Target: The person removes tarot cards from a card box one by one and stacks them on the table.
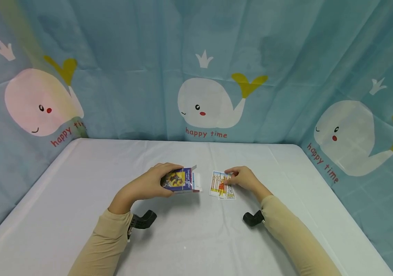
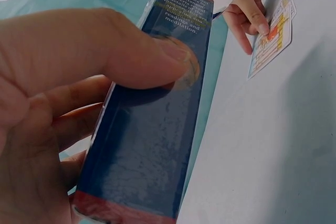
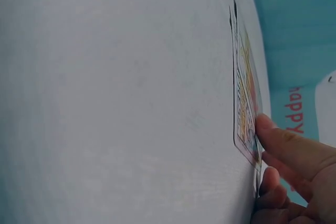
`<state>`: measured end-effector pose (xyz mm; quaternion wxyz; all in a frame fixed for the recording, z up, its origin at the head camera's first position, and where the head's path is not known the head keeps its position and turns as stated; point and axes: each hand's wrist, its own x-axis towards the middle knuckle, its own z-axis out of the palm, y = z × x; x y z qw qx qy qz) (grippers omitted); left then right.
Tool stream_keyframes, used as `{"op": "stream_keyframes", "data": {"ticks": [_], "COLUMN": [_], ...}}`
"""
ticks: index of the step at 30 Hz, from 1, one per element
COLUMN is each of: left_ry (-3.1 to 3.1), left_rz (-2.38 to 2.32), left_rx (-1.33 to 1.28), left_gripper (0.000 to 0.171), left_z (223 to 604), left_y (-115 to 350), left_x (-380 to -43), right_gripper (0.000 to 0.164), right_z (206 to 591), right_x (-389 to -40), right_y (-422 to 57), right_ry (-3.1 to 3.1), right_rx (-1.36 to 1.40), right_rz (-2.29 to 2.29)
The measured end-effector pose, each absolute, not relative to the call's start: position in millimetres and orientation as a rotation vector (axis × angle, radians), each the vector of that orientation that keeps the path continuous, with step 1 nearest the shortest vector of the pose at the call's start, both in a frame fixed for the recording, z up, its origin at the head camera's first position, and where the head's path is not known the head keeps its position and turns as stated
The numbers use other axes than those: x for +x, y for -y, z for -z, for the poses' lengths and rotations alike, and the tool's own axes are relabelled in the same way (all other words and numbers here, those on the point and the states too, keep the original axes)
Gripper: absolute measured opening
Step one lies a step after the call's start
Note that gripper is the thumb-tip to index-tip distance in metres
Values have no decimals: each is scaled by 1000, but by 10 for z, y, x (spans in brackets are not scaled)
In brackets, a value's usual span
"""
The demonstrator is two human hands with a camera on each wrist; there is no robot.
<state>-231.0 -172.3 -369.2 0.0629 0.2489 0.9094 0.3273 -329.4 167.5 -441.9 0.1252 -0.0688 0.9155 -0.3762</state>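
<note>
My left hand [image 1: 150, 183] holds a blue tarot card box [image 1: 182, 180] above the table, its thumb pressed on the narrow side that shows in the left wrist view. The box's flap [image 1: 197, 181] stands open at the end facing right. To the right of it, my right hand [image 1: 246, 178] pinches a tarot card [image 1: 218, 184] with red and yellow artwork at its right edge, thumb on top. Part of a second tarot card [image 1: 231, 193] shows from under the first one. The box's inside is hidden.
A white cloth covers the table [image 1: 189, 237]. Behind and around it hangs a blue curtain [image 1: 130, 103] with whale prints. Each wrist carries a black camera mount, one by the left sleeve [image 1: 143, 219] and one by the right sleeve [image 1: 253, 218].
</note>
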Motion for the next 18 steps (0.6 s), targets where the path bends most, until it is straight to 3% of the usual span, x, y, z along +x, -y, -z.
{"op": "stream_keyframes", "data": {"ticks": [18], "left_ry": [-2747], "left_rz": [-975], "left_rx": [749], "left_gripper": [76], "left_z": [3702], "left_y": [1725], "left_x": [-2314], "right_gripper": [45], "right_z": [4407], "right_x": [-3368], "right_y": [-1799], "right_ry": [-2548], "right_rx": [-260], "right_rz": [1136]}}
